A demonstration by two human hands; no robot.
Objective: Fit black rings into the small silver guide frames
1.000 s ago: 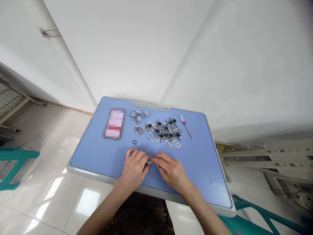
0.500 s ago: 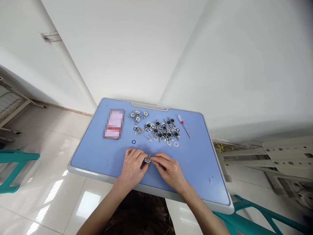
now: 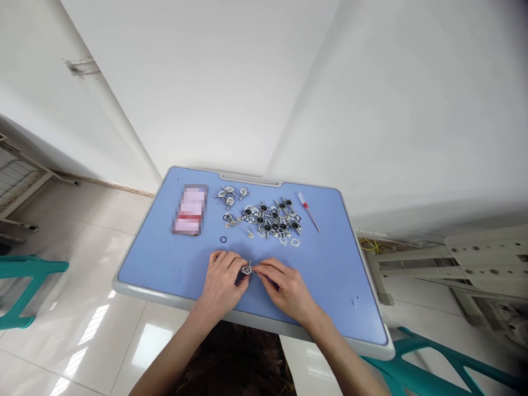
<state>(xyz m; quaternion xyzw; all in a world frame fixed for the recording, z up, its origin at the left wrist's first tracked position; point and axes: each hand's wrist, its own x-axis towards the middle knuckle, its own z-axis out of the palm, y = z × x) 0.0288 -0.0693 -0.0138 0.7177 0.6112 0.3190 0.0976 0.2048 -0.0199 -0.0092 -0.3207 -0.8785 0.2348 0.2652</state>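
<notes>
Near the front of the blue table, my left hand (image 3: pixel 225 278) is closed on a small metal flanged fitting (image 3: pixel 246 270). A thin pin sticks up from its middle. Thumb and fingers of my right hand (image 3: pixel 284 283) are pinched together at the fitting's right side, where a tiny silvery bit shows; what they grip is too small to name. A black O-ring (image 3: pixel 223 240) lies alone just beyond my left hand. Farther off, several metal fittings with black round caps (image 3: pixel 275 226) are heaped together, with flat metal gaskets (image 3: pixel 294 242) at their near edge.
A small screwdriver (image 3: pixel 308 212) with a clear and red handle lies right of the heap. More metal fittings (image 3: pixel 229 192) sit at the back, and a blurred pink rectangular item (image 3: pixel 190 210) lies left. Green stools (image 3: pixel 25 280) flank the blue table (image 3: pixel 330 286); a wall stands behind.
The view has shifted slightly. Both hands stay together at the fitting, and the silvery bit by my right fingertips shows a little more.
</notes>
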